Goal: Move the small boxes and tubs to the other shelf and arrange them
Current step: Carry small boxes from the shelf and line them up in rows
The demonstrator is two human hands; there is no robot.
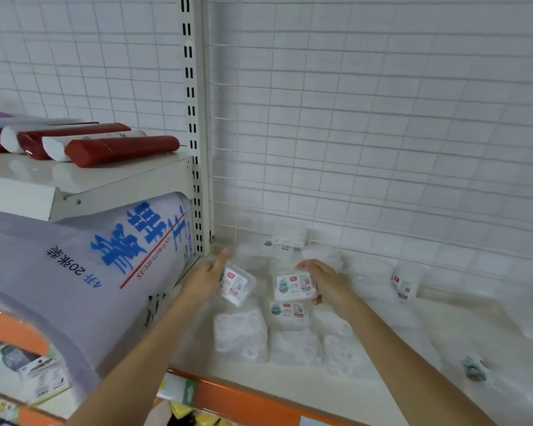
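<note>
Clear plastic small boxes with white labels sit in both hands above the cream shelf (pixel 290 379). The left hand (pixel 208 279) reaches in from the lower left, thumb raised toward the upright, its fingers curled behind a tilted clear box (pixel 237 284) that it holds at the box's left side. The right hand (pixel 325 282) comes in from the lower right and grips a flat labelled box (pixel 294 286) from its right edge, thumb over the top, fingers wrapped underneath. Just below that one, another labelled box (pixel 287 312) lies on a cluster of blurred clear tubs (pixel 240 336) that are packed side by side in the shelf's left half. One more box (pixel 288 238) stands against the wire grid back (pixel 382 133), and a small labelled tub (pixel 403 282) stands apart to the right, with bare shelf surface around it and toward the orange front edge (pixel 259 401). To the left, past the slotted upright (pixel 194 133), a large grey roll with blue characters (pixel 90 265) leans under a higher shelf carrying red and white cases (pixel 105 149).
</note>
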